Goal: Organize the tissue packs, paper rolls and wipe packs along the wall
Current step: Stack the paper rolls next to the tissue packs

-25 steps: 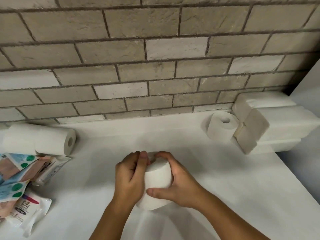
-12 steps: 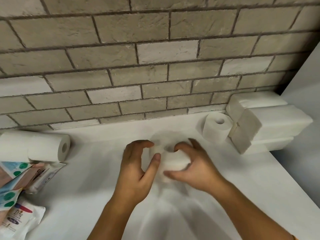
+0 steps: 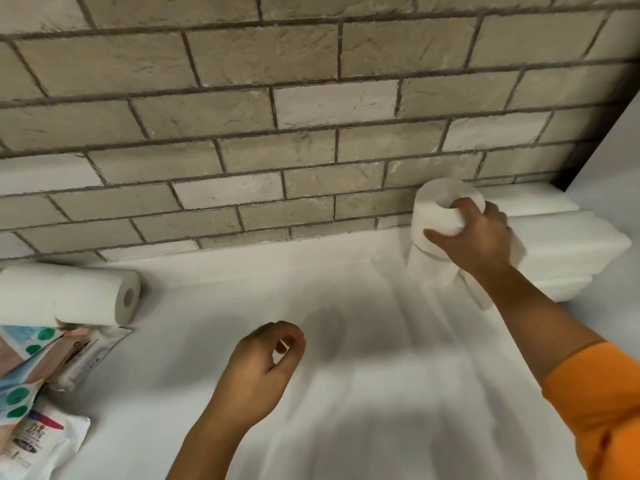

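right hand (image 3: 476, 237) grips roll (image 3: 440, 202), 2 o'clock, by wall, above lower roll (image 3: 429, 271), contact unclear | tissue packs (image 3: 561, 244) 3 o'clock | left hand (image 3: 263, 362) loosely curled, empty, 6 o'clock | wipe packs (image 3: 34, 393) 8 o'clock

Rough brick wall (image 3: 311, 109), matt paper roll (image 3: 440, 209)

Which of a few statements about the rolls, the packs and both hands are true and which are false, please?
1. The right hand grips a toilet roll over a second roll. True.
2. The left hand holds a wipe pack. False: it holds nothing; the wipe packs lie far left.
3. The paper towel roll stands upright. False: it lies on its side by the wall.
4. The stacked tissue packs sit right of the held roll. True.
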